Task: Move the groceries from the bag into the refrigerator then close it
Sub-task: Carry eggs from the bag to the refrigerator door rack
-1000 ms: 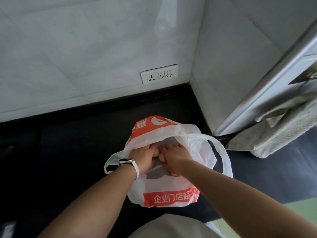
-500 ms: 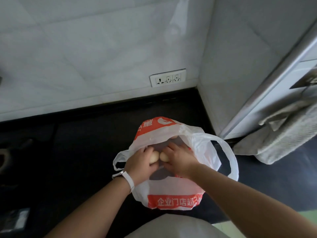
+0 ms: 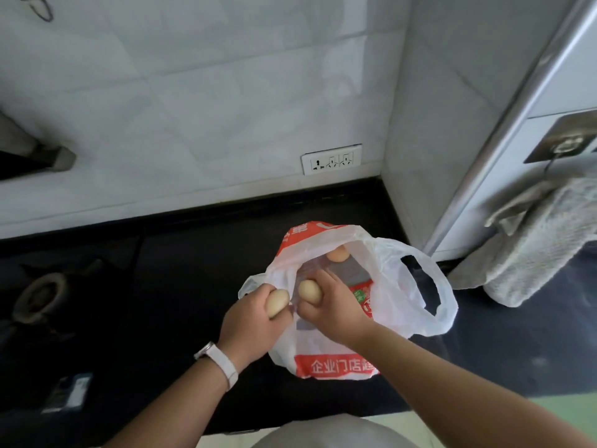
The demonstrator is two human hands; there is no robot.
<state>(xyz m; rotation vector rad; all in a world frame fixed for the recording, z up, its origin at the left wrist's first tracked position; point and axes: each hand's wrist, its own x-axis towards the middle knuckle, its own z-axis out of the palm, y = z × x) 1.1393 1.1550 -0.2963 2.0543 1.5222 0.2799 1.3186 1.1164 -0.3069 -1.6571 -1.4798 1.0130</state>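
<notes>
my left hand (image 3: 250, 318) is closed around a pale brown egg (image 3: 277, 302), fingers wrapped under it, right at the near-left lip of the bag's mouth. my right hand (image 3: 329, 310) grips a second egg (image 3: 309, 291) the same way, held just above the opening, and the two eggs sit close beside each other without quite touching as far as i can tell. a white watch strap (image 3: 219, 362) circles my left wrist.

the white and orange plastic grocery bag (image 3: 339, 360) rests on the black countertop (image 3: 181, 253), toward its right end, near the corner where the tiled wall (image 3: 193, 92) meets the side wall. the bag's mouth gapes open and one handle loop (image 3: 420, 282) flops out to the right. deeper inside, by the far rim, a third egg (image 3: 337, 253) lies on its own, and a red and green packet (image 3: 363, 299) shows beside my right hand, partly hidden.

a white wall socket (image 3: 332, 159) is set in the tiles just above the counter's back edge. to the right stands the refrigerator (image 3: 533, 101), its door shut, with a grey towel (image 3: 533, 247) hanging from a hook (image 3: 563, 145) on its side. a gas burner (image 3: 42, 291) sits at the counter's left end, well apart from the bag.
</notes>
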